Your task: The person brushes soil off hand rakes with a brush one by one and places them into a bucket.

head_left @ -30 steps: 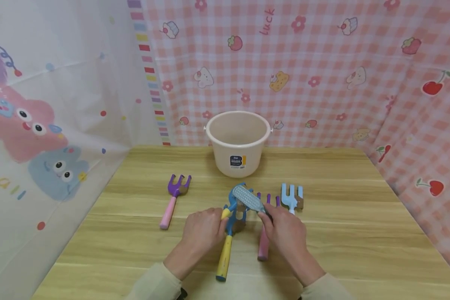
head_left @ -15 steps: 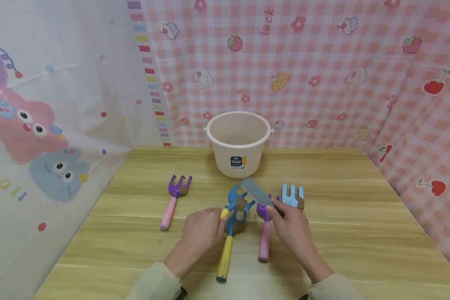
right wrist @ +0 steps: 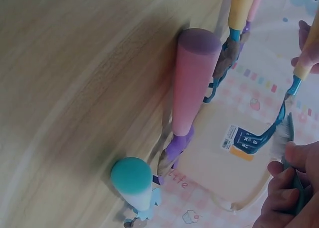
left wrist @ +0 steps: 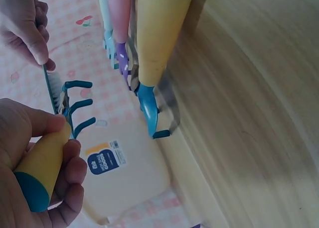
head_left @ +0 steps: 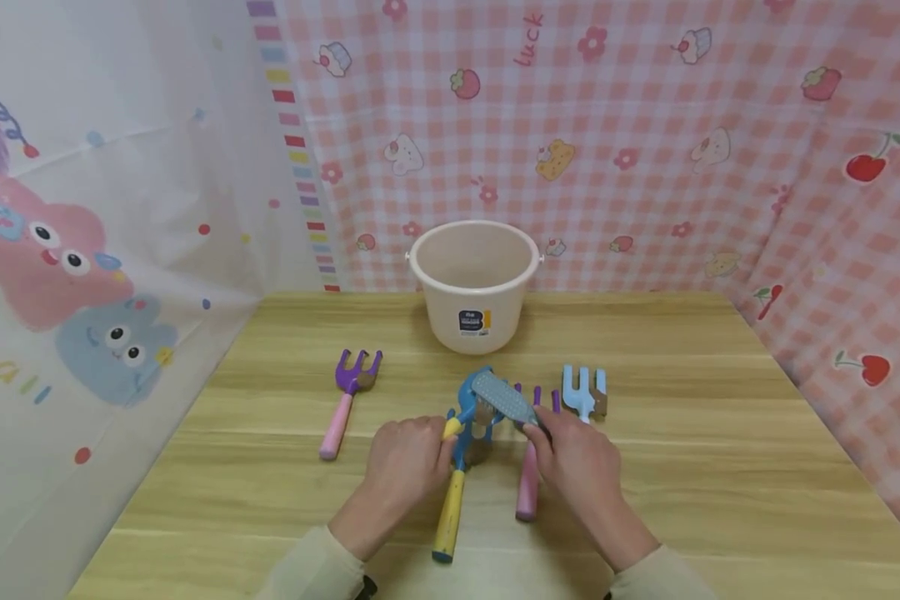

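Observation:
My left hand (head_left: 405,462) grips the yellow handle of a blue three-pronged hand rake (left wrist: 42,163), which it holds up over the table. A brown, mud-like patch marks the rake's head. In my right hand (head_left: 581,458) is a grey-green scrubbing brush (head_left: 504,398). Its white bristles (right wrist: 281,138) face the rake head and appear to touch it in the right wrist view. Below the held rake lies another blue rake with a yellow handle (head_left: 448,517), also brown-stained. Partly under my right hand lies a purple rake with a pink handle (head_left: 527,492).
A cream bucket (head_left: 480,321) stands upright at the back of the wooden table (head_left: 720,467). Left of the hands lies another purple rake (head_left: 337,425) with a brown patch. A light blue rake (head_left: 581,390), stained too, lies to the right, its handle hidden by my right hand in the head view.
Half a second ago the brush stood more on edge, farther right. My right hand has brought it back left, flatter over the rake head. The left hand has barely moved.

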A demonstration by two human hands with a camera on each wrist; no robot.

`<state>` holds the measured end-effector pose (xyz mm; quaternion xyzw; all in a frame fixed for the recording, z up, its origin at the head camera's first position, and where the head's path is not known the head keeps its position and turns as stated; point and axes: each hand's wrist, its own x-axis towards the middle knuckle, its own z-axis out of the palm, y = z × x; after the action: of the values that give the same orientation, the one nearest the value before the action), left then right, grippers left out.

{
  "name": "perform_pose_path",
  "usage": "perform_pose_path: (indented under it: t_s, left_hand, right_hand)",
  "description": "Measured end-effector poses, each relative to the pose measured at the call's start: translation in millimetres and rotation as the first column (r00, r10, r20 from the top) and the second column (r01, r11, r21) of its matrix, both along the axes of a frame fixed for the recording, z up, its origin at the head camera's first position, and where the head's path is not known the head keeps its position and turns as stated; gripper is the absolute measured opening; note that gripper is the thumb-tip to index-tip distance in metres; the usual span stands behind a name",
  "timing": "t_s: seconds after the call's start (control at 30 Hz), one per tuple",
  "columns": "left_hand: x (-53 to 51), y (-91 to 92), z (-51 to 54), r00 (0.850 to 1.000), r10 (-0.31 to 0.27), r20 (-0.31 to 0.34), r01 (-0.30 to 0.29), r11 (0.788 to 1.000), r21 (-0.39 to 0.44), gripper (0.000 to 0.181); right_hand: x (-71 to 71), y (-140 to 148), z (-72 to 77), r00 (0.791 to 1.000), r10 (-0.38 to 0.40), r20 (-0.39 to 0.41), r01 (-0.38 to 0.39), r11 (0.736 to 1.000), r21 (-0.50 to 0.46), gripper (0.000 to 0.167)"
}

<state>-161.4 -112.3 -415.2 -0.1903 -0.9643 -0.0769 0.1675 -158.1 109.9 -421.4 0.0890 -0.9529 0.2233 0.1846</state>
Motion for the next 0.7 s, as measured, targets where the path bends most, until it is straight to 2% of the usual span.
perform_pose_path:
  t_s: [0.13, 0.3, 0.4, 0.53, 0.6, 0.7]
  left_hand:
    - [-0.2, -0.5, 0.2, 1.0, -0.005, -0.004, 0.005, 1.0, 0.005, 0.031]
    - [0.3, -0.6, -1.6, 0.999, 0.008, 0.032, -0.009, 1.0, 0.017, 0.029]
    - [0.5, -1.1, -2.8, 0.998, 0.019, 0.065, -0.022, 0.999, 0.034, 0.029]
    - [-1.1, -3.0, -3.7, 0.996, 0.04, 0.084, -0.044, 0.998, 0.048, 0.03]
    - [-2.3, -3.6, -3.2, 0.996, 0.047, 0.073, -0.051, 0.998, 0.047, 0.031]
    - [-2.9, -3.3, -2.0, 0.998, 0.038, 0.052, -0.04, 0.998, 0.04, 0.033]
  right_hand:
    - [-4.1, -0.4, -0.3, 0.999, -0.02, 0.038, 0.02, 1.0, -0.001, 0.034]
    - [-6.3, -0.5, 0.5, 0.995, -0.02, 0.1, 0.023, 0.999, -0.031, 0.037]
    - [-7.4, 1.8, 1.6, 0.988, 0.0, 0.155, 0.023, 0.989, -0.149, 0.038]
    - [-3.6, 5.9, 4.1, 0.985, 0.025, 0.174, 0.033, 0.946, -0.321, 0.036]
    - [0.0, 5.4, 4.1, 0.99, 0.051, 0.128, -0.011, 0.953, -0.302, 0.034]
    - [3.7, 1.4, 1.7, 0.995, 0.097, 0.032, -0.091, 0.984, -0.156, 0.028]
